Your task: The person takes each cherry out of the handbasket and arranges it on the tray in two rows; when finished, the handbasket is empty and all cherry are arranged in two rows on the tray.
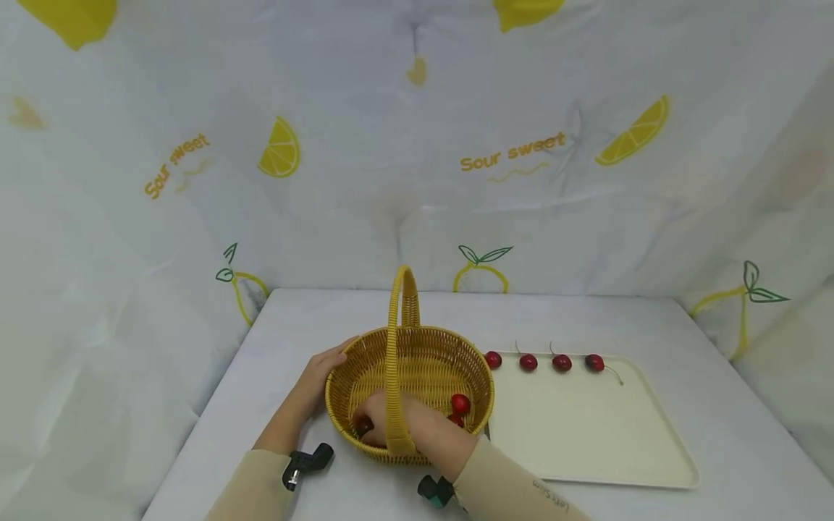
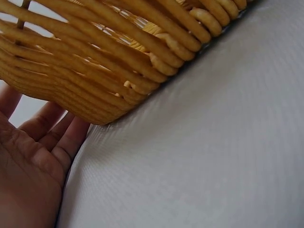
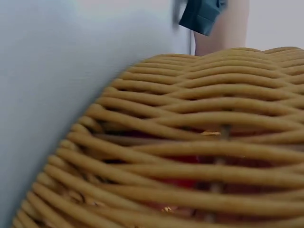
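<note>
A yellow wicker basket (image 1: 443,354) with a tall arched handle (image 1: 392,362) stands on the table. My left hand (image 1: 326,369) rests against the basket's left side; the left wrist view shows its fairly straight fingers (image 2: 69,137) touching the woven wall. Reaching under the handle, my right hand (image 1: 381,416) is down inside the basket, its fingers curled about a dark red cherry (image 1: 364,426) near the front left wall. More red cherries (image 1: 460,404) lie at the basket's right side. In the right wrist view the weave (image 3: 228,156) hides the hand, with some red showing through gaps.
To the right of the basket, a cream tray (image 1: 586,427) lies flat, its left edge close to the basket. Several stemmed cherries (image 1: 562,362) form a row along its back edge. A white lemon-print cloth (image 1: 391,181) hangs behind the white table (image 1: 306,318).
</note>
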The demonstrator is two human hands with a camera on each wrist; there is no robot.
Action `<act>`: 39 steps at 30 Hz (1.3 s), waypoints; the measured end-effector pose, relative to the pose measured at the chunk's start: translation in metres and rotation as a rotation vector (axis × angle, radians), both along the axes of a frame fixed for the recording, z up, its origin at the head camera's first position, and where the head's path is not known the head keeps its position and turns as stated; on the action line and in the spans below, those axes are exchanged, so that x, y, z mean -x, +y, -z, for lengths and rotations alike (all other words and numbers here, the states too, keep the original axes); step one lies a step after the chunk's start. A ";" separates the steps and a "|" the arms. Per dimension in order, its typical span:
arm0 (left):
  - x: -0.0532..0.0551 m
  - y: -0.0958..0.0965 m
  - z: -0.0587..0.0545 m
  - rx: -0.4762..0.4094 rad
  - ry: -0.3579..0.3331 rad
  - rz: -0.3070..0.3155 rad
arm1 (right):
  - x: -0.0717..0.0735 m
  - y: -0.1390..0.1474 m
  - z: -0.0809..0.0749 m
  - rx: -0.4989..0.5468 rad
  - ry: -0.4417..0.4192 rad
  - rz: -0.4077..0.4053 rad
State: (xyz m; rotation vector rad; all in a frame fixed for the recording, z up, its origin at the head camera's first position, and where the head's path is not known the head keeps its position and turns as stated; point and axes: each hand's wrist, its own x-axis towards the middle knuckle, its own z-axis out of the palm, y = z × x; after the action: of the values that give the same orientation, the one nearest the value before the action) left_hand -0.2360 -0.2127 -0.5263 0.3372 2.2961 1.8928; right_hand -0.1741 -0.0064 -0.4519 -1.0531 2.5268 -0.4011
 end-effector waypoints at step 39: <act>0.000 0.001 -0.002 -0.030 -0.039 0.002 | -0.018 0.227 -0.031 0.710 0.009 0.765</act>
State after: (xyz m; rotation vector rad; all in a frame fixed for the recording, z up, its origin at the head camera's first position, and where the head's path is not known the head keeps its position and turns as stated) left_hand -0.2363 -0.2120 -0.5248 0.3035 2.2438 1.9174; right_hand -0.1559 0.2209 -0.4205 -0.1910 2.7611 -1.5737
